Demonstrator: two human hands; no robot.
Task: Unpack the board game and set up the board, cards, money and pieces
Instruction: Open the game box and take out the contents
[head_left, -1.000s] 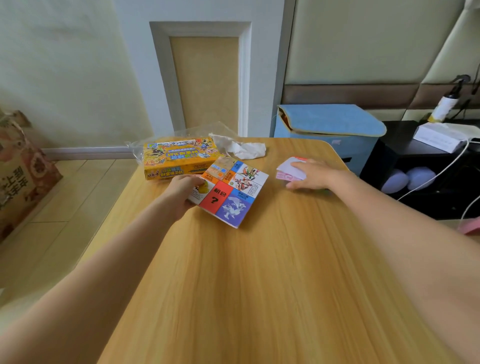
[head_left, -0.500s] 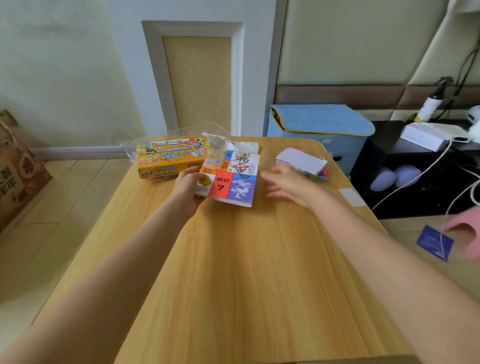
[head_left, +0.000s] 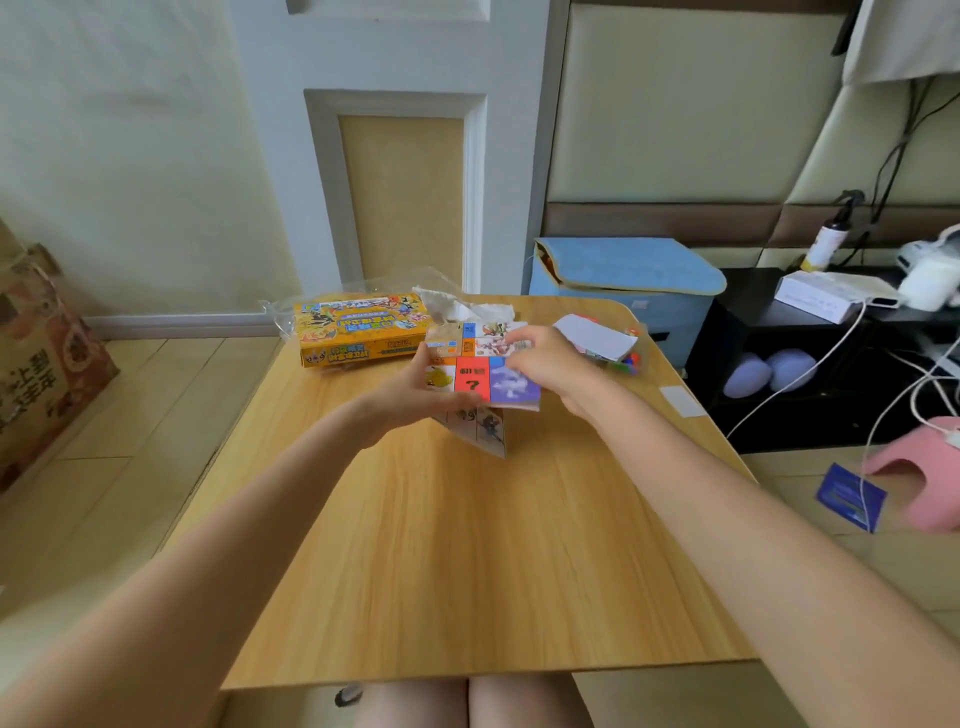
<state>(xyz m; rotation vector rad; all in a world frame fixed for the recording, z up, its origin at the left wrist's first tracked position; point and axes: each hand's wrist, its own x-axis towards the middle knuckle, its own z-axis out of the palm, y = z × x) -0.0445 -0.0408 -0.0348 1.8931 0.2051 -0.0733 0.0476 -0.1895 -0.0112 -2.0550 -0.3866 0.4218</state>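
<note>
Now folded board (head_left: 480, 371) is held btwn both hands: left hand (head_left: 415, 387) grips its left edge, right hand (head_left: 548, 361) pinches top.

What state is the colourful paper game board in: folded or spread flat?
Mostly folded, starting to open: both hands, left hand and right hand, hold the colourful paper game board as one flap hangs below.

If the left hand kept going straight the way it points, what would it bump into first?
Probably the yellow game box. The left hand grips the folded board and points away toward the table's far edge, where the box lies, though depth is hard to judge.
</note>
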